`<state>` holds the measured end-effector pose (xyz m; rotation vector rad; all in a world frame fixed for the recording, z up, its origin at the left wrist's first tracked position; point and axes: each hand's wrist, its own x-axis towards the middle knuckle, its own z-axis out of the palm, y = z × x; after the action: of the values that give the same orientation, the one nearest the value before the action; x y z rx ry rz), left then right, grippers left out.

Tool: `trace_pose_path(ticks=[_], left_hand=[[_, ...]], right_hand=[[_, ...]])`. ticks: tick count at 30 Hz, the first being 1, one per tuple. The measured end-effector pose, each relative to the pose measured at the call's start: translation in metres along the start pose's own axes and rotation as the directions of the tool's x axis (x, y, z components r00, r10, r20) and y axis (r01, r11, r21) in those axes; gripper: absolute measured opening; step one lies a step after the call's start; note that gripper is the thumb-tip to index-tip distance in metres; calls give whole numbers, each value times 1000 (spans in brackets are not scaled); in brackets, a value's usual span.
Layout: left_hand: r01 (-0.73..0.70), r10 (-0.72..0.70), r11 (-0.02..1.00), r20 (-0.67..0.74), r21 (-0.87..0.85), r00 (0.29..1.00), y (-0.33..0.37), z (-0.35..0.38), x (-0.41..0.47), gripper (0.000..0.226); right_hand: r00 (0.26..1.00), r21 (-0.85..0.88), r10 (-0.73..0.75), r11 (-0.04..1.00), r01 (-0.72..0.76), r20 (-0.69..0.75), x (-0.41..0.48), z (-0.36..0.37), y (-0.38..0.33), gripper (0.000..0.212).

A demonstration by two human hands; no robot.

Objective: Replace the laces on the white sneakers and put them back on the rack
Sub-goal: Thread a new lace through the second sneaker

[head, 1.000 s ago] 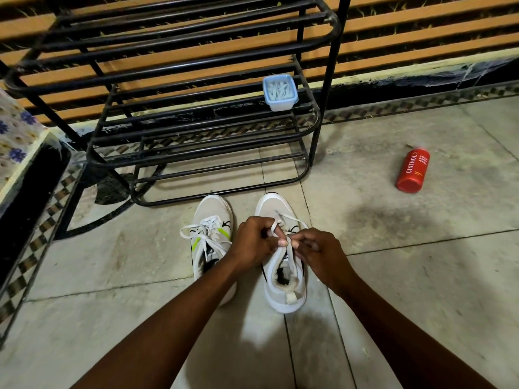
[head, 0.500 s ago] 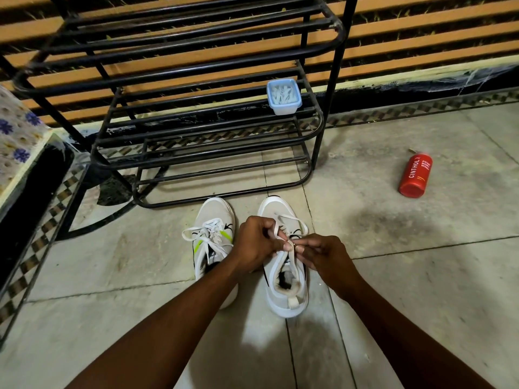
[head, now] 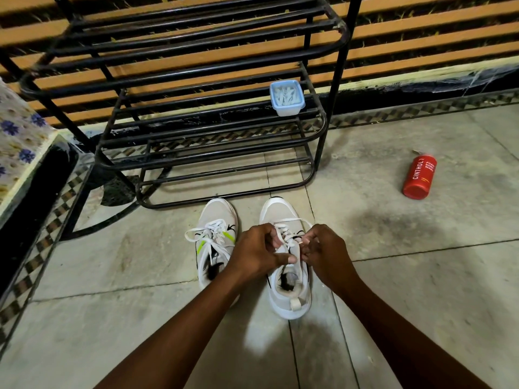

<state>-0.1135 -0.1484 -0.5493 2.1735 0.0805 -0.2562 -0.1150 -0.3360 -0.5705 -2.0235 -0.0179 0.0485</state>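
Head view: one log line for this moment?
step: lacing right sneaker | left hand: pinches lace | right hand: pinches lace | left sneaker: laced, floor

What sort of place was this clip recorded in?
Probably a home entryway or veranda: a black metal shoe rack stands on grey stone floor tiles before an orange slatted wall; a red body-wash bottle lies nearby.
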Motion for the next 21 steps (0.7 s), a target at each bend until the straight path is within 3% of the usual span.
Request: trace_pose_path(ticks=[4,6,7,8,9,10,11,12,13,14,15,17,19,21], left_hand=[[61,-61,998,-1,-22,998,-3,-1,-4,42],[73,-73,997,3,-9,997,-2,0,-4,42],[74,-74,997,3,-6,997,-1,0,-4,43],[75,-75,997,2,-4,997,0,0,-4,42],[75,-75,997,-2,-1,997,0,-1,-5,42],[77,-77,997,-7,4,997,0,-1,-5,42],[83,-83,997,-9,5,997,-1,-1,-5,42],[89,-89,996,-8,2,996,-2,-1,-4,42],[93,-93,996,-8,-1,996,-3,0,-4,42],[93,-93,996,-11,-3,996,-4,0,-4,42],[88,-88,996,-12,-5,996,-6,1,-4,41],[81,-81,997,-12,3,997,-8,2,-3,41],[78,-78,997,-9,28,997,-9,3,-2,42],[83,-83,994,-7,73,997,-8,3,-2,44]], right_hand=[[992,356,103,932,-69,-76,-1,-7,-14,20],[984,657,176,744,-123,-15,1,-16,-33,23],[980,762,197,630,-149,28,4,-23,-40,26],[980,797,195,585,-151,43,8,-30,-43,28],[990,756,140,645,-114,30,12,-38,-44,27],[999,607,42,794,-43,15,18,-45,-39,24],[993,347,-113,933,94,35,22,-51,-32,19],[960,37,-252,968,249,123,24,-55,-29,12],[908,-194,-335,901,387,253,23,-55,-21,8],[864,-314,-321,836,451,388,21,-50,-15,15],[838,-369,-259,807,461,480,14,-44,-12,23],[846,-395,-273,790,469,459,5,-31,-9,24],[877,-390,-406,787,478,257,4,-28,-10,16],[895,-268,-445,861,433,14,4,-30,-20,19]])
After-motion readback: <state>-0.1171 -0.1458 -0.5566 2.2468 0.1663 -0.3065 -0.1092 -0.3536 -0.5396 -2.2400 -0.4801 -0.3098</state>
